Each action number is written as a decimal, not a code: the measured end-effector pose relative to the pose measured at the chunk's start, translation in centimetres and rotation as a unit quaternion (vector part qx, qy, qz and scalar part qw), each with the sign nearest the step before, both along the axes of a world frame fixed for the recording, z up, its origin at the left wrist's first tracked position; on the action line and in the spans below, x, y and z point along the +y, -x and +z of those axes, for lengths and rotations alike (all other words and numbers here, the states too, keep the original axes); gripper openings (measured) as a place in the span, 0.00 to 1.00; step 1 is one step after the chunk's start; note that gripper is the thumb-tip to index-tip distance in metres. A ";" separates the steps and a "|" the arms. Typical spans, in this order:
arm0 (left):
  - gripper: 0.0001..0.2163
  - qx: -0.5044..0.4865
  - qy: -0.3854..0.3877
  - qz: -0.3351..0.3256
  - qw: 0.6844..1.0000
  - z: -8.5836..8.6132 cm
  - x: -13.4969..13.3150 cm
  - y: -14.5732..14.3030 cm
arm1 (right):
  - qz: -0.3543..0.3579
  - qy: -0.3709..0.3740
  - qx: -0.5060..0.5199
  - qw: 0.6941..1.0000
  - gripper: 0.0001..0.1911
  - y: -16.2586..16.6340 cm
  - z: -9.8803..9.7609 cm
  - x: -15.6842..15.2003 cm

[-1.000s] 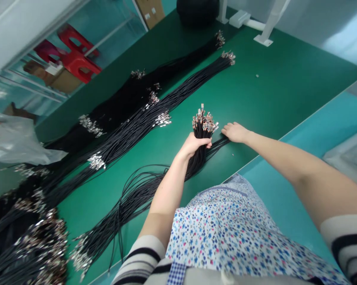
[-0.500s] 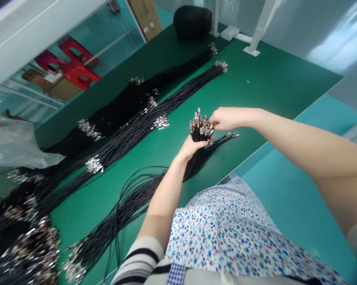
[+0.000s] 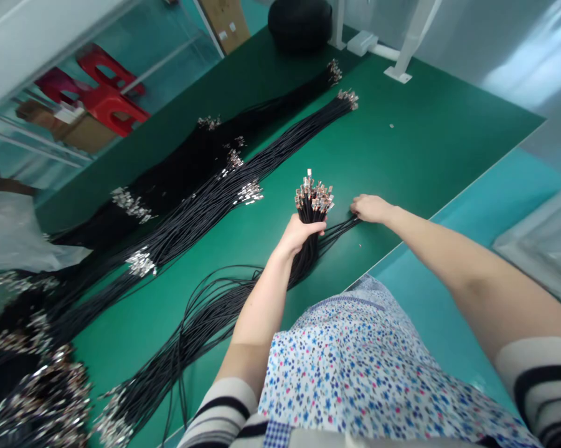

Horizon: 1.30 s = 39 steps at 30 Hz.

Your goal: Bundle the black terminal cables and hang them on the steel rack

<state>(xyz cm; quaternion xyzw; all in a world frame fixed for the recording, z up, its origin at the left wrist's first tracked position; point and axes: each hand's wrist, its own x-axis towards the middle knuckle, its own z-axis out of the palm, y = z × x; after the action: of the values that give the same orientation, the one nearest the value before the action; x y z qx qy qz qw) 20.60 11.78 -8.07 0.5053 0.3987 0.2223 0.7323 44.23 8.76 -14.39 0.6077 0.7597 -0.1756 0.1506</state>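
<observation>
My left hand (image 3: 299,234) is wrapped round a bundle of thin black cables (image 3: 310,214), held upright so their metal connector ends (image 3: 314,193) stick up above my fist. My right hand (image 3: 370,208) is down on the green table (image 3: 415,143), just right of the bundle, with its fingers closed on the ends of a few loose black cables (image 3: 339,228) lying flat there. The held cables trail back toward me in a loose heap (image 3: 200,314).
Long rows of black cables with metal ends (image 3: 243,165) lie across the table's left and far part. A clear plastic bag (image 3: 21,233) is at the left edge. Red stools (image 3: 98,87), a black bag (image 3: 299,22) and a white stand foot (image 3: 398,73) are beyond.
My right hand rose to the connector tops of the held bundle, then dropped back onto the loose cables on the table. My left hand kept its grip.
</observation>
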 end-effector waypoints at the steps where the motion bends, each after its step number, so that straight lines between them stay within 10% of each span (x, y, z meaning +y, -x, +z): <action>1: 0.10 0.004 0.004 0.001 1.000 0.0 0.1 -0.1 | 0.022 -0.006 -0.009 1.000 0.11 0.1 -0.3 -0.1; 10: 0.11 0.000 0.007 -0.012 1.000 0.2 0.4 0.1 | 0.053 0.054 -0.064 0.995 0.12 1.1 1.5 1.4; 18: 0.18 0.035 -0.066 -0.005 0.997 -0.2 -0.1 0.2 | 0.004 -0.022 0.130 0.991 0.06 3.5 13.1 2.2; 23: 0.19 0.056 -0.142 0.027 0.988 0.1 -1.5 0.7 | -0.031 -0.017 0.234 0.972 0.02 5.8 15.7 1.2; 32: 0.12 -0.010 -0.099 -0.051 0.994 1.2 -2.2 0.9 | -0.190 0.018 0.412 0.891 0.12 3.0 11.2 0.5; 39: 0.08 0.065 -0.090 -0.008 0.994 0.6 -1.5 0.0 | -0.087 -0.044 0.074 0.992 0.12 -2.1 1.1 -3.5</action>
<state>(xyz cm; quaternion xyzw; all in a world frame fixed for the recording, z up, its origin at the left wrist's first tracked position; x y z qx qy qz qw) 20.61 10.31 -7.45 0.5856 0.4193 0.2180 0.6586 46.36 5.24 -13.30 0.6632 0.7197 -0.1990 0.0509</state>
